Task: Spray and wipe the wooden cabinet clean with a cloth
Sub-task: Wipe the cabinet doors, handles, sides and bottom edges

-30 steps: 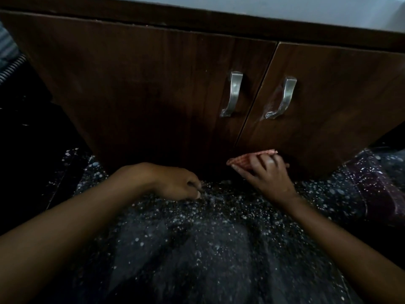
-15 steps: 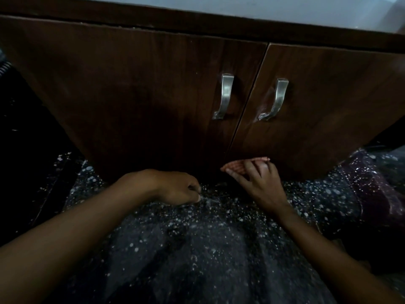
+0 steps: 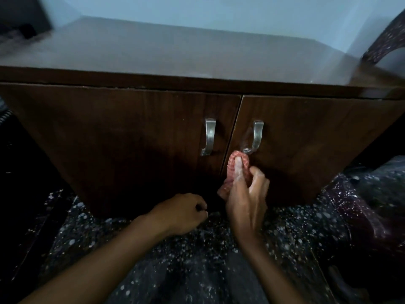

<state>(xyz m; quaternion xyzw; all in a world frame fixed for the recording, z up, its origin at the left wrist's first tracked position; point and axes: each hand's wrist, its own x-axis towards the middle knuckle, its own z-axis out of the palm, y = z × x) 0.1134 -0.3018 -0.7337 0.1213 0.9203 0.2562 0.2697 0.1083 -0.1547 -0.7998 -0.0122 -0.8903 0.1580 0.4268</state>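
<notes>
A dark wooden cabinet point(image 3: 122, 137) with two doors fills the middle of the view. Each door has a curved metal handle: the left handle point(image 3: 209, 137) and the right handle point(image 3: 256, 136). My right hand point(image 3: 245, 200) presses a pink checked cloth point(image 3: 235, 170) against the right door, just below its handle and beside the gap between the doors. My left hand point(image 3: 184, 212) rests as a loose fist near the cabinet's bottom edge, with nothing visible in it. No spray bottle is in view.
The cabinet's top point(image 3: 175, 53) is bare and dusty, with a dark object point(image 3: 24, 20) at its far left corner. Dark speckled fabric point(image 3: 197, 270) covers my lap below. A dark speckled shape point(image 3: 385, 38) juts in at the upper right.
My right hand has lifted the cloth from the bottom edge of the doors up to just under the right handle. The view has tilted up, showing the cabinet top. My left hand stayed low.
</notes>
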